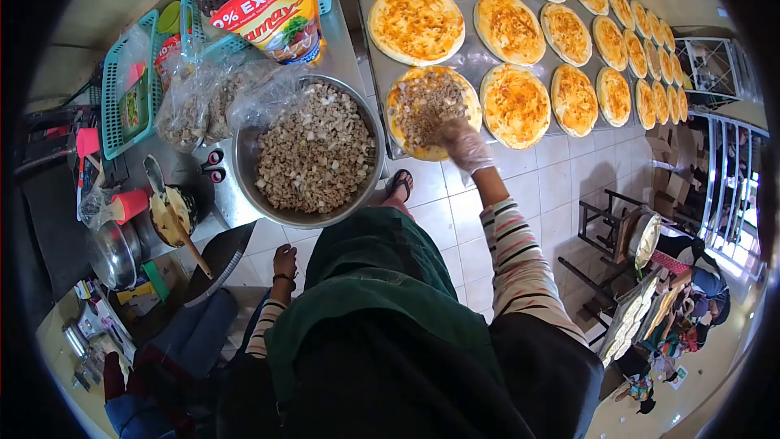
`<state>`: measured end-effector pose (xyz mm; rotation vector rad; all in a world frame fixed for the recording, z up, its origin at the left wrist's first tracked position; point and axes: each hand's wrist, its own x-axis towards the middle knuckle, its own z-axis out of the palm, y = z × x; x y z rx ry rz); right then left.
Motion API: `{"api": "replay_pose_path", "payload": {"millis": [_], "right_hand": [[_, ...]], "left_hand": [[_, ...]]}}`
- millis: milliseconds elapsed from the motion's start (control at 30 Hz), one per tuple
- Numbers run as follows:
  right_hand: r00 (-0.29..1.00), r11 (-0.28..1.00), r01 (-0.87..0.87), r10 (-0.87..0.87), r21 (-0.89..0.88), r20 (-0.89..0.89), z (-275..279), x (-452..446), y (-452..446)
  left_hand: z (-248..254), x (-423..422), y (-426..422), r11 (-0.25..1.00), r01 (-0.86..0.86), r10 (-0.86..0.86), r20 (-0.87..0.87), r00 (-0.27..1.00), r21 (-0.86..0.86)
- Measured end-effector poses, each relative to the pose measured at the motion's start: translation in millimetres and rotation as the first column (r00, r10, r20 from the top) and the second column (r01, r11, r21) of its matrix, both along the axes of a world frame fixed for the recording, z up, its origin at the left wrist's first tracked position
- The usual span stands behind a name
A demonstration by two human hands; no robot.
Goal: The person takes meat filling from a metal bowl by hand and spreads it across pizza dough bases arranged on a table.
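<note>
My right hand [465, 146], in a clear plastic glove, touches the lower right edge of a round flatbread [409, 145] with orange-brown sauce. A heap of crumbled cooked meat [429, 106] covers most of that flatbread, and my fingers rest against it, apart and not gripping. Low at my side hangs my bare left hand [284, 262], a dark band on its wrist, its fingers loose with nothing in them. Between my hands, on the left counter, a steel bowl [376, 126] holds much more of the crumbled meat [313, 154].
Rows of sauced flatbreads [516, 106] lie on the metal table [475, 57]. Beside the bowl are filled plastic bags [188, 110], a red sauce pouch [276, 20], teal baskets [122, 126], scissors [214, 166] and a pan with a wooden spoon [175, 219]. Other people [691, 309] are at right.
</note>
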<state>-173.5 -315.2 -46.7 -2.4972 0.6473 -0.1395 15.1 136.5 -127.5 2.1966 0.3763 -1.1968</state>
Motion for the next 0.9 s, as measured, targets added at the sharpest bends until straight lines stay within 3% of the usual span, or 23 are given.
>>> {"api": "replay_pose_path", "payload": {"millis": [33, 100, 233, 300, 333, 367, 433, 533, 600, 733, 800, 900], "right_hand": [[0.978, 0.977, 0.206, -0.206, 0.047, 0.004, 0, 0, -5], [0.953, 0.944, 0.303, -0.299, 0.134, -0.047, 9, 0, -23], [0.924, 0.909, 0.377, -0.383, 0.18, 0.001, 11, 17, -48], [0.914, 0.917, 0.398, -0.393, 0.035, -0.098, 11, 26, -58], [0.877, 0.819, 0.479, -0.461, 0.316, -0.133, 33, 37, -55], [0.881, 0.823, 0.471, -0.455, 0.317, -0.128, 29, 43, -59], [0.907, 0.928, 0.372, -0.358, 0.021, -0.223, 18, 55, -67], [0.905, 0.925, 0.377, -0.359, 0.038, -0.228, 14, 69, -72], [0.918, 0.938, 0.344, -0.329, 0.037, -0.22, 14, 75, -73], [0.924, 0.954, 0.298, -0.284, 0.016, -0.257, 16, 87, -70], [0.928, 0.962, 0.274, -0.265, -0.002, -0.262, 18, 93, -68], [0.949, 0.983, 0.182, -0.174, 0.005, -0.262, 22, 89, -67]], "left_hand": [[1, -1, 0, 1.0, 0.001, -0.001, -0.001, 1.0, 0.0], [0, -4, 2, 1.0, 0.0, 0.001, -0.02, 1.0, 0.027], [-7, -14, 10, 0.999, -0.036, 0.035, 0.049, 0.998, 0.032], [-9, -17, 14, 0.999, -0.035, 0.033, 0.065, 0.997, 0.025], [-10, -16, 14, 0.999, -0.04, 0.039, 0.07, 0.997, 0.023], [-11, -16, 15, 0.998, -0.058, 0.057, 0.072, 0.996, 0.022], [-16, -18, 25, 0.997, -0.075, 0.073, 0.073, 0.995, 0.028], [-14, -18, 22, 0.999, -0.028, 0.024, 0.093, 0.995, 0.04], [-9, -19, 18, 0.996, -0.039, 0.042, -0.038, 0.998, 0.075], [-13, -21, 23, 0.996, -0.013, 0.016, -0.028, 0.999, 0.09], [-19, -20, 23, 0.999, -0.03, 0.026, 0.112, 0.993, 0.036], [-7, -20, 16, 0.994, -0.1, 0.099, 0.03, 0.995, 0.036]]}}
